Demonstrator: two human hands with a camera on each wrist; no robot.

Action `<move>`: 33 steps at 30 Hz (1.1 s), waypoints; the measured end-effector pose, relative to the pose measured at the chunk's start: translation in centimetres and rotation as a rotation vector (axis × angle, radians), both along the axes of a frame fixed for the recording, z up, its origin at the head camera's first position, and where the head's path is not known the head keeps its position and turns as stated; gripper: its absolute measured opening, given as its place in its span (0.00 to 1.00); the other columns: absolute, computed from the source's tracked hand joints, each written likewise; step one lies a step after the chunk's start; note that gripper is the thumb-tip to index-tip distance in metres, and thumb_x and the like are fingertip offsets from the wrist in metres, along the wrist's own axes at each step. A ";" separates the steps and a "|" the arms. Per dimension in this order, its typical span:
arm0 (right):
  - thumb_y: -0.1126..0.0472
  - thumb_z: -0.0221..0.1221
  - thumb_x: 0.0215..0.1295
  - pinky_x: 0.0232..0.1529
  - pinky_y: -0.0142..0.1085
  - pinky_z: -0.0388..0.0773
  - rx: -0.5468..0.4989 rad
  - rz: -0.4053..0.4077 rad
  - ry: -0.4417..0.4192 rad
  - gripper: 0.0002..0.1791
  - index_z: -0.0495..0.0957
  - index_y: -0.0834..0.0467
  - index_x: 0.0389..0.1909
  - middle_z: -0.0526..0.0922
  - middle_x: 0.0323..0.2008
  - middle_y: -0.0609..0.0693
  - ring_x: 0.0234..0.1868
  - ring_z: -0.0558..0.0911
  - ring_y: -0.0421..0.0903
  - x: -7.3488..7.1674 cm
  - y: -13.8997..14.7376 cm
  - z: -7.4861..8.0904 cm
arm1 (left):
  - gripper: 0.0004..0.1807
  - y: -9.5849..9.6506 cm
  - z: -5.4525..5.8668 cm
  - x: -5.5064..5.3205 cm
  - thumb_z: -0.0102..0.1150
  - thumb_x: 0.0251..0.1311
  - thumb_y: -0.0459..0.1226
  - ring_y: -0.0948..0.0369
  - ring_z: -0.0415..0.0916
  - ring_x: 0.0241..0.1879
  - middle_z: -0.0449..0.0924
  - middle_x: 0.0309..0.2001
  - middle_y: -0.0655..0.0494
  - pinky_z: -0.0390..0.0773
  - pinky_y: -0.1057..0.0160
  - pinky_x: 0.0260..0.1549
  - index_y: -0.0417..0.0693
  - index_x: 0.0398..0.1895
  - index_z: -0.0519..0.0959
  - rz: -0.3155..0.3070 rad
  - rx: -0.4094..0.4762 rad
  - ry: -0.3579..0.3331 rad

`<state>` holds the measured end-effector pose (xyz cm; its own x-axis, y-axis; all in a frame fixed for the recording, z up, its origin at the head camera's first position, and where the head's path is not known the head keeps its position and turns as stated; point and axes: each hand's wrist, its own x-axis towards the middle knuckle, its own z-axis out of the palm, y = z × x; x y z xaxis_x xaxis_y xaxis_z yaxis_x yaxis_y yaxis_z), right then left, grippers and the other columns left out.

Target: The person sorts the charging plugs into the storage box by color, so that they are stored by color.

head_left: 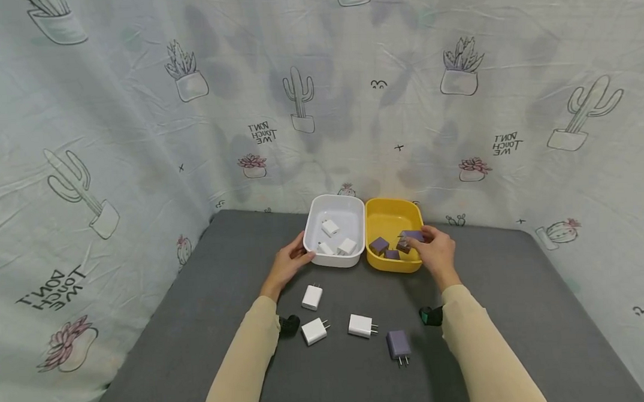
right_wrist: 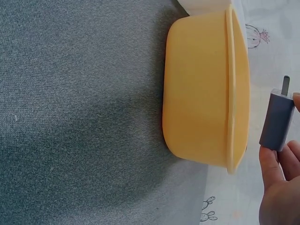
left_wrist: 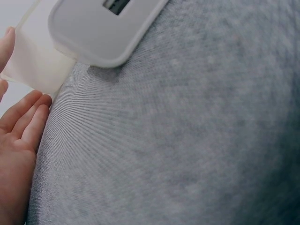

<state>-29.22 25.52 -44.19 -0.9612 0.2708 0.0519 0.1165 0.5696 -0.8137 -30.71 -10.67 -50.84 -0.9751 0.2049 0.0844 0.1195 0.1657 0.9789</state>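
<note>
My left hand [head_left: 288,263] rests at the near left corner of a white plastic bin [head_left: 339,261], its fairly straight fingers touching the wall. White charger plugs [head_left: 347,246] lie inside this bin. My right hand [head_left: 437,253] pinches a purple charger plug [right_wrist: 277,121] between thumb and fingers, over the right side of a yellow bin [head_left: 396,265]. In the right wrist view the held plug shows a metal prong and stands above the bin's rim. Several other purple plugs [head_left: 379,245] lie in the yellow bin. The left wrist view shows a white plug [left_wrist: 89,35] with its USB port close up.
Both bins stand side by side at the back of a grey cloth-covered table [head_left: 209,326]. Nearer me lie three white plugs [head_left: 361,325] and one purple plug [head_left: 398,344], prongs showing. A curtain [head_left: 349,92] with printed cacti hangs right behind the table.
</note>
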 end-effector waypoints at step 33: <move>0.33 0.48 0.69 0.65 0.53 0.71 -0.158 0.119 -0.030 0.40 0.65 0.57 0.70 0.72 0.66 0.59 0.66 0.72 0.57 0.6 0.8 -0.9 | 0.41 -0.1 -3.3 -1.7 0.68 0.58 0.47 0.54 0.70 0.67 0.70 0.68 0.50 0.73 0.56 0.63 0.62 0.74 0.61 0.081 -0.027 0.044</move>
<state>-28.58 26.30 -45.09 -0.9874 0.1579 -0.0111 0.0814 0.4465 -0.8911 -32.41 -10.76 -54.12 -0.9840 0.1283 0.1233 0.1477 0.2024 0.9681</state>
